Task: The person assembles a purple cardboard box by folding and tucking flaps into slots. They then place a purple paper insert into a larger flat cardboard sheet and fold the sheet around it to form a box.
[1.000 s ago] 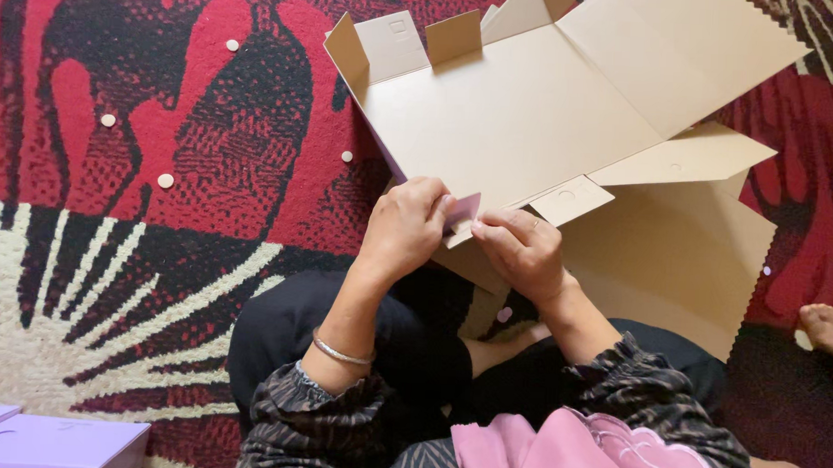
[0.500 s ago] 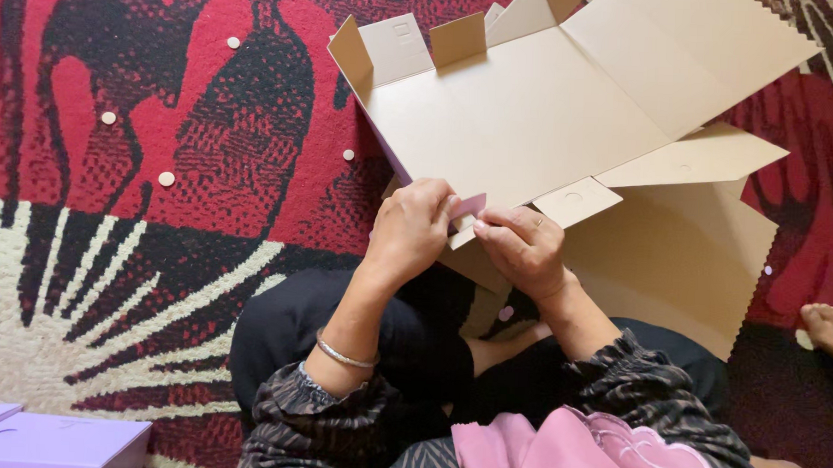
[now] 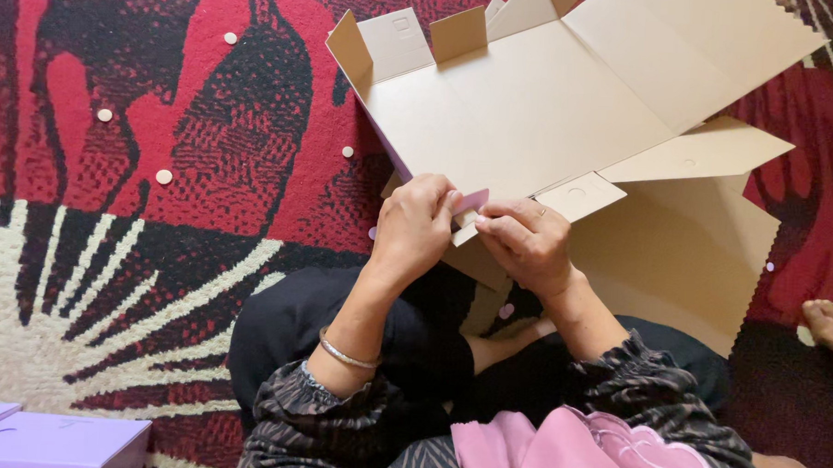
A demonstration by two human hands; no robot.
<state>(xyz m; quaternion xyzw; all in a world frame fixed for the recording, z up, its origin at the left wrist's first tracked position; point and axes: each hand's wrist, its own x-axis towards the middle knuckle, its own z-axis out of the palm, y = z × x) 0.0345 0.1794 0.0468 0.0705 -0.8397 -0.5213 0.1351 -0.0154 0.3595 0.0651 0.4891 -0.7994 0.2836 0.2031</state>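
Observation:
A large unfolded cardboard box blank (image 3: 550,109), tan inside and lilac outside, is held tilted above my lap. My left hand (image 3: 417,227) and my right hand (image 3: 527,242) both pinch its near bottom corner, where a small lilac-edged flap (image 3: 470,203) sticks up between my fingers. Several short flaps stand up along the blank's far edge. A second tan cardboard sheet (image 3: 683,262) with a zigzag edge lies beneath it to the right. A thin bangle sits on my left wrist.
A red, black and cream patterned carpet (image 3: 161,160) covers the floor, dotted with small round paper discs (image 3: 164,176). A finished lilac box (image 3: 54,441) lies at the bottom left. Another person's bare foot (image 3: 831,324) shows at the right edge.
The box blank has shifted slightly up and right while both hands keep working the corner flap. Otherwise the scene is unchanged.

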